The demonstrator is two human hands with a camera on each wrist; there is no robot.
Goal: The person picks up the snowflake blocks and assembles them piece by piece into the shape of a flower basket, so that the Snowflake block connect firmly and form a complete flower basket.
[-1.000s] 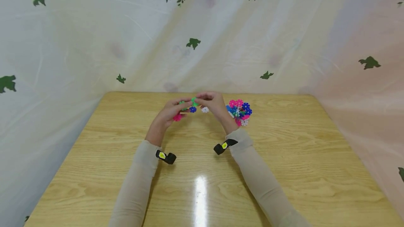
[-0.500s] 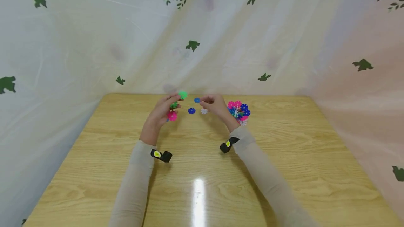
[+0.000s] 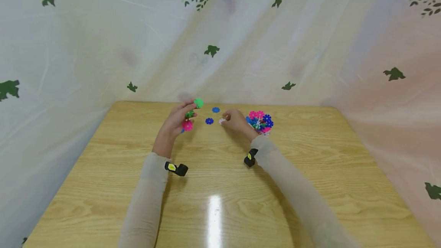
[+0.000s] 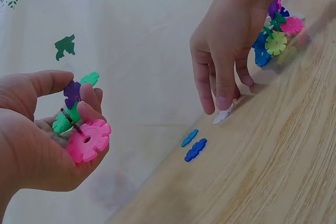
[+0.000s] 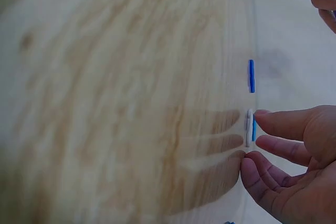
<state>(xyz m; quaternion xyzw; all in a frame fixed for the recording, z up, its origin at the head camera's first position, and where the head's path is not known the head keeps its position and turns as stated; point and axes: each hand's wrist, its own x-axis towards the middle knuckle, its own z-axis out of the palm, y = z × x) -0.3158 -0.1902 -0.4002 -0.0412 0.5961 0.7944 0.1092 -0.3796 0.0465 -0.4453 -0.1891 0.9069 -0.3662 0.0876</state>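
So the left hand is up off the wooden table, fingers curled round a little cluster of snowflake discs already slotted together: pink one in front, green and purple behind. The right hand is down at the tabletop with its fingertips on a white disc lying flat, and from the wrist view it looks like thumb and finger are just closing on its edge (not lifted yet as far as I can tell). Two blue discs lie loose just beside it, and the bigger pile of discs sits behind the right hand. My guess is these are thin, light, stiff plastic, kinda slippery when flat on wood, so pinching the rim or tipping one edge up seems the way to grab it
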